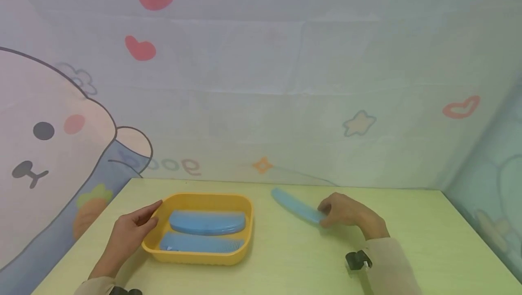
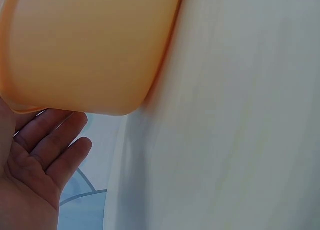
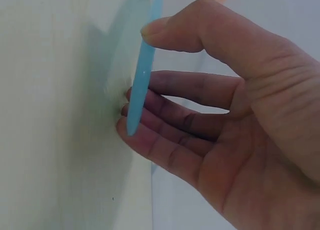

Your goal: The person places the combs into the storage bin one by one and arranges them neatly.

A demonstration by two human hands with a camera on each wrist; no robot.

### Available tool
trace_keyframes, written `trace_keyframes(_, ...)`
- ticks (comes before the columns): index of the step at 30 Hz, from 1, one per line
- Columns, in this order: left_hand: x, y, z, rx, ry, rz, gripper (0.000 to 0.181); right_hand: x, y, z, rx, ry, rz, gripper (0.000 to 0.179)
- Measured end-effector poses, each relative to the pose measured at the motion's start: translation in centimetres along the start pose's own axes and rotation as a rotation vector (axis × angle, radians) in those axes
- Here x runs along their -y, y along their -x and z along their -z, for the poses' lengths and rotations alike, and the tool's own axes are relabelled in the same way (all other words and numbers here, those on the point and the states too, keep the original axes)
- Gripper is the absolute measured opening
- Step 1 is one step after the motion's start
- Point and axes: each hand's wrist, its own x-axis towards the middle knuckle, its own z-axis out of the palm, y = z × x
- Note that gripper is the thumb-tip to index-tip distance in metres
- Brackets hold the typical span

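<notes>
My right hand [image 1: 345,210] pinches one end of a light-blue comb [image 1: 297,205] between thumb and fingers, over the table to the right of a yellow basket [image 1: 197,258]. In the right wrist view the comb [image 3: 141,82] is seen edge-on, the thumb on one side and fingertips on the other. Inside the basket lie several blue combs: a stacked group [image 1: 207,222] at the back and a comb with its teeth showing [image 1: 200,243] in front. My left hand [image 1: 129,232] rests at the basket's left rim, its fingers loosely extended along the outside in the left wrist view.
The pale yellow-green table [image 1: 302,263] carries the basket on its left half. A printed cloth [image 1: 261,59] with hearts and a bear hangs behind the table's back edge and along the sides. A black wrist device [image 1: 357,260] sits at the right cuff.
</notes>
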Motion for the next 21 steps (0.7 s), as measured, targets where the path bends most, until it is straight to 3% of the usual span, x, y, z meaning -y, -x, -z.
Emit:
trace_keyframes(11,0.12,0.17,0.17,-0.003,-0.005,-0.017,0.043,0.3,0.35,-0.15,0.016,-0.026,0.003,0.052)
trace_keyframes(21,0.0,0.3,0.24,-0.012,-0.004,-0.017,0.043,-0.1,-0.08,-0.43,-0.027,-0.142,0.112,0.053)
